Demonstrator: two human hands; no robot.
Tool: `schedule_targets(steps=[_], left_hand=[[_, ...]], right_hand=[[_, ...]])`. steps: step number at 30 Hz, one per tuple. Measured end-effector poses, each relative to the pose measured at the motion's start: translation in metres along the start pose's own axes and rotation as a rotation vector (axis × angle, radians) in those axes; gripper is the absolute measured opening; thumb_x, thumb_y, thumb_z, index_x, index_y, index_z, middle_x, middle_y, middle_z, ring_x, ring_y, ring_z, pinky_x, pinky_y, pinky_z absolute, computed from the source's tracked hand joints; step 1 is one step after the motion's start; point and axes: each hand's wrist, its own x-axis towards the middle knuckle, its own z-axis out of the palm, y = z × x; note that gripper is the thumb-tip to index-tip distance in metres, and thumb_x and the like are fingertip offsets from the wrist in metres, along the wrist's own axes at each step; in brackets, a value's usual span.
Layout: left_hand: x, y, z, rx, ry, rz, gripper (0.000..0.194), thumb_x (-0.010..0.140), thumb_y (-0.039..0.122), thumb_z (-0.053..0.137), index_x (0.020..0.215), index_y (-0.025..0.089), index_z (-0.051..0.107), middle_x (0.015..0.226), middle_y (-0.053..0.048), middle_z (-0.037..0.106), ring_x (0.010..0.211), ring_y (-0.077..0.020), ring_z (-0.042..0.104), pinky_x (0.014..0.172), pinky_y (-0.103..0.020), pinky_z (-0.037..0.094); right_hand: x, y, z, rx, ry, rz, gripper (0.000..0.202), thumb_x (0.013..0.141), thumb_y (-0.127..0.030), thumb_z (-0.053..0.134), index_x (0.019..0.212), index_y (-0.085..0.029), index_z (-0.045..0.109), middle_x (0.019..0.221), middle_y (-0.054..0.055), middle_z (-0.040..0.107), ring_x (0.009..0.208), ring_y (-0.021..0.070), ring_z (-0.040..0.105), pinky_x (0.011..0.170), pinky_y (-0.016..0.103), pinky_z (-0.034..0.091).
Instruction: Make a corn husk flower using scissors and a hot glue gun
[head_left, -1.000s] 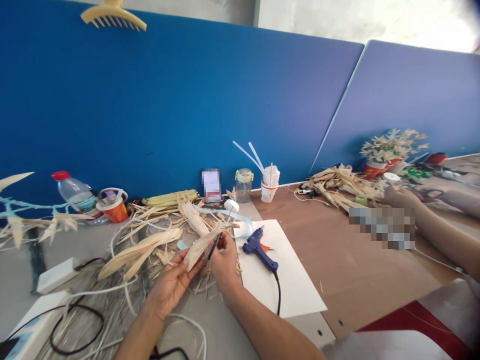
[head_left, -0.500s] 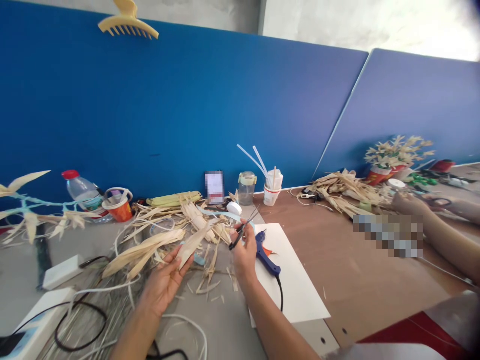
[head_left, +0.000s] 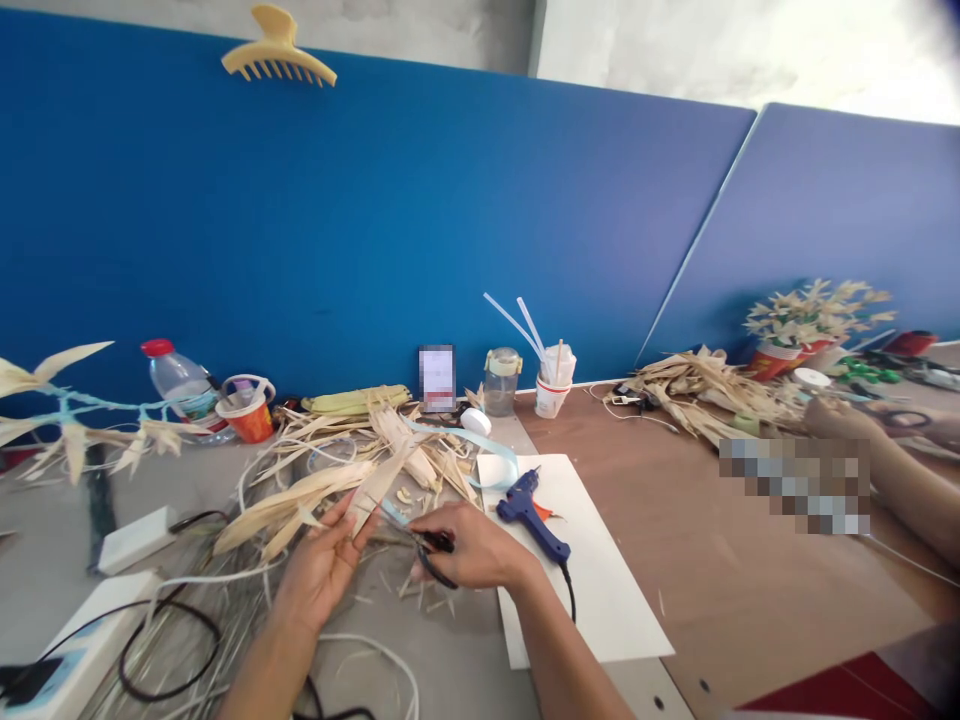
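My left hand (head_left: 324, 570) pinches a pale dried corn husk (head_left: 381, 478) between thumb and fingers, its tip pointing up and to the right. My right hand (head_left: 474, 545) is closed around the black handles of a pair of scissors (head_left: 431, 560). The scissor blades point left, close to the husk in my left hand; whether they touch it I cannot tell. More corn husks (head_left: 300, 500) lie heaped behind and beside my left hand. A blue glue gun (head_left: 536, 515) rests on a white sheet (head_left: 600, 600) to the right of my right hand.
Left are a power strip (head_left: 97, 630) with looping cables, a plastic bottle (head_left: 176, 385) and an orange cup (head_left: 250, 420). Along the blue partition (head_left: 450, 200) stand a phone (head_left: 437, 380), a jar (head_left: 502, 385) and a paper cup (head_left: 551, 398). A co-worker's hands (head_left: 840, 425) work at the right.
My right hand has turned and swung left and down, bringing the scissors from pointing upward to pointing left near the husk. My left hand keeps its hold on the husk.
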Motion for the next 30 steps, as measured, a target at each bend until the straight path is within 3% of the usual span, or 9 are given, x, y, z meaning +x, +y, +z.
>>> schedule_targets(steps=[3,7,12,20,30], left_hand=[[-0.001,0.001,0.002,-0.042,0.019,-0.018,0.044,0.075,-0.01,0.048,0.108,0.013,0.067,0.096,-0.01,0.073,0.087,-0.0195,0.071,0.075,-0.028,0.061],[0.0,0.002,0.002,-0.023,0.025,-0.003,0.036,0.076,-0.01,0.048,0.098,0.011,0.068,0.093,-0.01,0.074,0.085,-0.0191,0.071,0.075,-0.027,0.061],[-0.002,0.0,0.003,0.005,0.021,-0.004,0.036,0.076,-0.01,0.047,0.098,0.01,0.069,0.096,-0.012,0.073,0.089,-0.021,0.071,0.077,-0.03,0.06],[-0.005,-0.005,0.005,0.057,-0.006,-0.095,0.049,0.075,-0.011,0.048,0.116,0.01,0.063,0.096,-0.013,0.074,0.085,-0.0214,0.072,0.076,-0.03,0.061],[-0.006,-0.005,0.008,0.052,0.015,-0.127,0.052,0.075,-0.011,0.048,0.122,0.009,0.059,0.098,-0.014,0.074,0.083,-0.0217,0.072,0.075,-0.03,0.061]], right_hand=[[-0.004,0.008,-0.006,-0.013,0.046,0.084,0.01,0.071,-0.022,0.058,0.068,-0.021,0.068,0.058,-0.004,0.057,0.055,0.0114,0.044,0.052,0.021,0.03],[-0.006,0.019,-0.01,-0.043,0.113,0.156,0.009,0.065,-0.021,0.06,0.062,-0.023,0.068,0.05,-0.005,0.055,0.05,0.011,0.04,0.051,0.022,0.027],[-0.001,0.02,-0.005,-0.106,0.089,0.205,0.011,0.067,-0.02,0.057,0.062,-0.022,0.066,0.054,-0.004,0.056,0.052,0.0113,0.04,0.053,0.023,0.026],[0.004,0.02,0.003,-0.038,0.093,0.177,0.011,0.069,-0.025,0.064,0.059,-0.02,0.061,0.052,-0.006,0.045,0.052,0.0093,0.035,0.049,0.02,0.022],[0.007,0.018,0.009,0.007,0.057,0.21,0.007,0.071,-0.027,0.065,0.066,-0.021,0.065,0.054,-0.005,0.049,0.053,0.0098,0.039,0.05,0.021,0.024]])
